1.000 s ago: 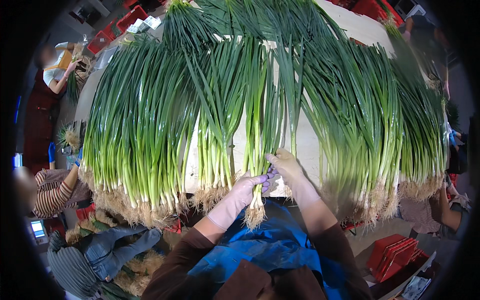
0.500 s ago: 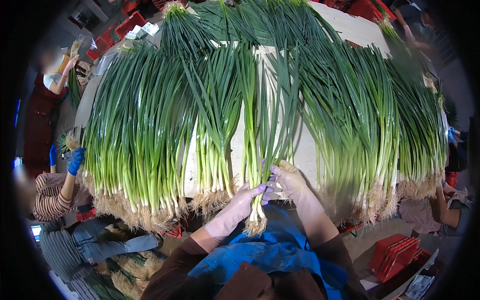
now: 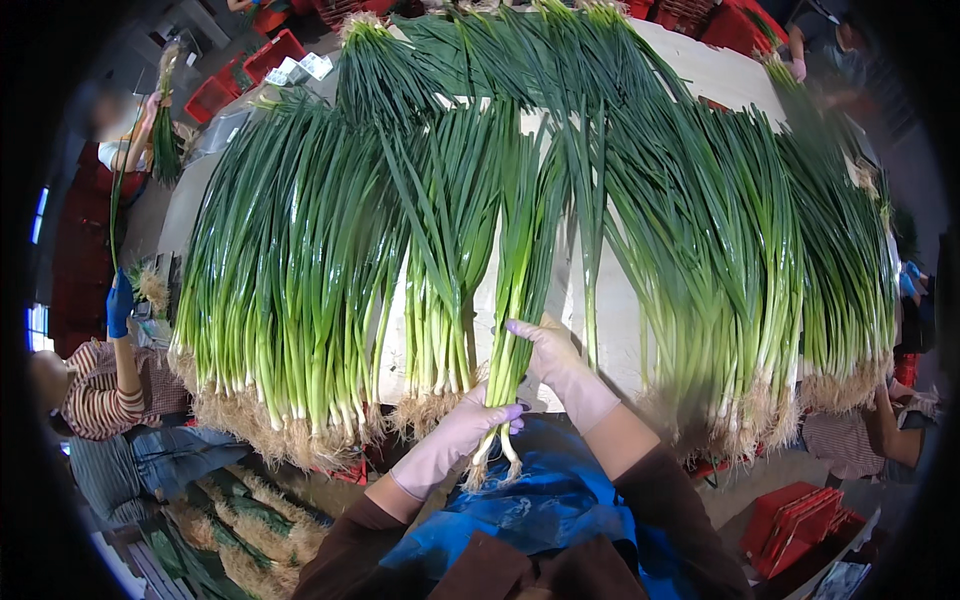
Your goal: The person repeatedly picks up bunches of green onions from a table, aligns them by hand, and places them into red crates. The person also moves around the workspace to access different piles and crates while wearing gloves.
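Note:
Both my hands wear pale lavender gloves. My left hand is closed round the white lower ends of a small bunch of spring onions, with the thin roots hanging below my fingers near my front. Higher up, my right hand wraps the pale green stalks from the right side, thumb across them. The bunch's dark green leaves point away from me and rest over the table. A lone spring onion lies just right of the bunch, and a loose group of spring onions lies just left.
Large rows of spring onions cover the table on both sides, more across its far part. A blue apron covers my front. Red crates stand lower right. At left, a co-worker's blue-gloved hand holds a long stalk.
My hands and the bunch have shifted a little to the left and toward me. The bunch's leaves now lie further left. At left, the co-worker's blue-gloved hand has moved outward.

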A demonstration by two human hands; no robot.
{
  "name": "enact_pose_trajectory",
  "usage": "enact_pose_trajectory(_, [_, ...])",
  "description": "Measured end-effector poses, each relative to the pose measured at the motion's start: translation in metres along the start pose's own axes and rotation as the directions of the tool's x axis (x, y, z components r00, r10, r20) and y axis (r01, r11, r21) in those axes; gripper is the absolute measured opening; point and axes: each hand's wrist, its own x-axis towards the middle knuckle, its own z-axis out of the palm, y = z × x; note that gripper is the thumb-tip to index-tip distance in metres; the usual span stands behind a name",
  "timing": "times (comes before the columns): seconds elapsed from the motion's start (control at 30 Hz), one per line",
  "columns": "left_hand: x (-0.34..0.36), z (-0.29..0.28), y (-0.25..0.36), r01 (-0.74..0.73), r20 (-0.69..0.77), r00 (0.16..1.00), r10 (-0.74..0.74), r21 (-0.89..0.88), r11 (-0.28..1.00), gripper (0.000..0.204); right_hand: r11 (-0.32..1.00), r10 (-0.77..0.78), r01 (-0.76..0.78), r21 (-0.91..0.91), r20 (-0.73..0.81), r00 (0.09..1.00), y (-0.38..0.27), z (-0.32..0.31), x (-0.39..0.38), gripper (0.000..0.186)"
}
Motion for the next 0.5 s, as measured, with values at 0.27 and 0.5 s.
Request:
enact_pose_trajectory(0.27, [-0.012, -0.007, 0.034, -0.095, -0.074, 0.993, 0.094, -0.005, 0.996, 0.028, 0.983, -0.06, 0.085, -0.164, 0.152, 0.987, -0.001, 0.042, -0.029, 0.045])
enact_pose_trajectory(0.5, [-0.037, -0.028, 0.048, -0.181, 0.018, 0.983, 0.18, 0.039, 0.983, 0.03, 0.99, -0.094, 0.131, -0.054, 0.44, 0.893, -0.047, 0.035, -0.015, 0.076])
